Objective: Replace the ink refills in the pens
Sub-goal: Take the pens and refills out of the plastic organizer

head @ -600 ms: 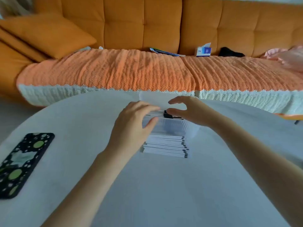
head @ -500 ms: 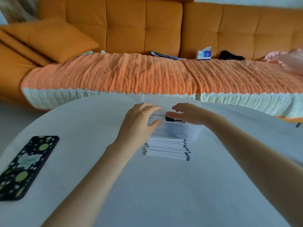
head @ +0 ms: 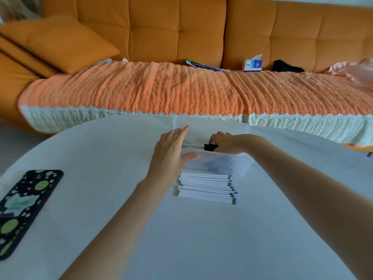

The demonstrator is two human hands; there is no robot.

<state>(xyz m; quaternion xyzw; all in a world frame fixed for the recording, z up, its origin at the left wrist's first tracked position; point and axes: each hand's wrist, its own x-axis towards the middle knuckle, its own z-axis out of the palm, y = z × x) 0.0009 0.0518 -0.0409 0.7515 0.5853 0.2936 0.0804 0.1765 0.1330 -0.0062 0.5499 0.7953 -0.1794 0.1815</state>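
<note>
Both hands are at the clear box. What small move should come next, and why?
Probably draw one of the pens out with the right hand. Its fingers curl round their black ends inside the box, while the left hand lies flat against the box's left side, steadying it.

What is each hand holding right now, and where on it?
Right hand grips the pens inside the box at their black ends. Left hand holds nothing: it rests open against the box's left corner.
</note>
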